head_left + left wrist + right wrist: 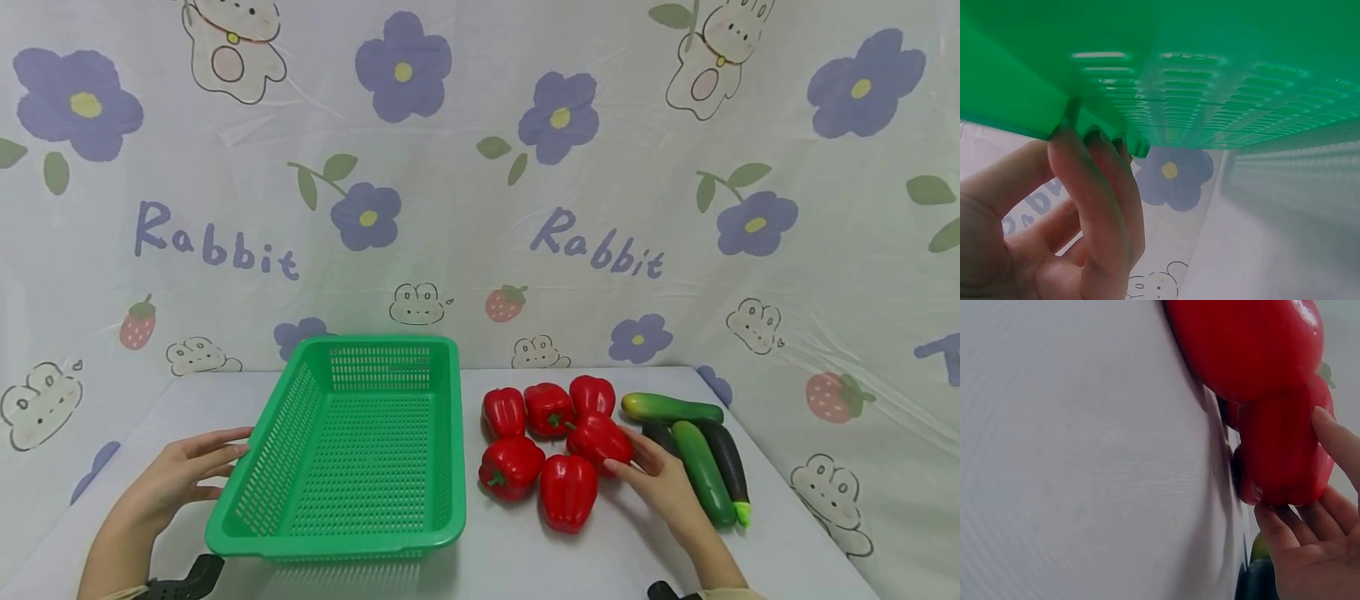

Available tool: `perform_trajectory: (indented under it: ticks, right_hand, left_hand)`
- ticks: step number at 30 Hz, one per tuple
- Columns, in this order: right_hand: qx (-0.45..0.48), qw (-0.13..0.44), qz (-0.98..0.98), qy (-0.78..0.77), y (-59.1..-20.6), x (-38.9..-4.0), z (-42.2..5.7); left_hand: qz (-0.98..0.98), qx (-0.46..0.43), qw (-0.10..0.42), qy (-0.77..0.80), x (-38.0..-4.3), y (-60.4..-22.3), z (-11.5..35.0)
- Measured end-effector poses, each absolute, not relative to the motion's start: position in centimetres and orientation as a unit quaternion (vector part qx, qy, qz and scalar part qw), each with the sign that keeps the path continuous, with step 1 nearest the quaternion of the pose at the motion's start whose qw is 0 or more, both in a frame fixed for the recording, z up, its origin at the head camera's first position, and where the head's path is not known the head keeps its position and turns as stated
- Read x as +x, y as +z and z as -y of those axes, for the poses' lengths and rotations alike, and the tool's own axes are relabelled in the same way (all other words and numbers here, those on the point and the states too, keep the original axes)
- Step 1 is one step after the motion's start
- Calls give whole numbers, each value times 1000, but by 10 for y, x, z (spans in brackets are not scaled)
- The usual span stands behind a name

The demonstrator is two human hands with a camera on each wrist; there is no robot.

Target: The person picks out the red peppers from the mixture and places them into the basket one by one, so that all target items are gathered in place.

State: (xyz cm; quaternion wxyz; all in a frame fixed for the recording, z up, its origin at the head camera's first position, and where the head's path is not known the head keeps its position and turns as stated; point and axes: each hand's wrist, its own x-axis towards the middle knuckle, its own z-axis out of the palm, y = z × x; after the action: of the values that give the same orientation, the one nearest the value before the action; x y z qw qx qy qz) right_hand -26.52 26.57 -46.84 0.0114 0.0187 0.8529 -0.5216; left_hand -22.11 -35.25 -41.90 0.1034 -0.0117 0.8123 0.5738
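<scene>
A green plastic basket (360,546) with slotted walls and no contents stands on the table. My left hand (183,475) is at its left side; in the left wrist view the curled fingers (1094,200) hold the rim from below. To the basket's right lie several red bell peppers (568,492) in a cluster. My right hand (660,479) grips the rightmost front one, a red bell pepper (597,442), with thumb and fingers spread around its end. The right wrist view shows the thumb on one side of this pepper (1285,447) and the fingertips at its bottom end.
Right of the peppers lie a green cucumber (671,408) set crosswise, another long cucumber (703,475), and a dark eggplant (726,467) with a green tip. A second dark one is partly hidden by my right hand. A patterned cloth (450,167) hangs behind the white table (510,567).
</scene>
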Motion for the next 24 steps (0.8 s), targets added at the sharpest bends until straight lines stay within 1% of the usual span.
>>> perform_trajectory:
  ticks: [6, 17, 24]
  right_hand:
    - [5, 2, -852, -523, -462, -264, -267]
    - [-23, -36, -849, -526, -456, -268, -264]
    - [-37, -37, -842, -537, -444, -269, -259]
  left_hand:
    - [-816, -10, 103, 569, -223, -421, 353]
    - [-816, -19, 105, 568, -222, -420, 353]
    - [-818, -24, 105, 565, -224, -422, 352]
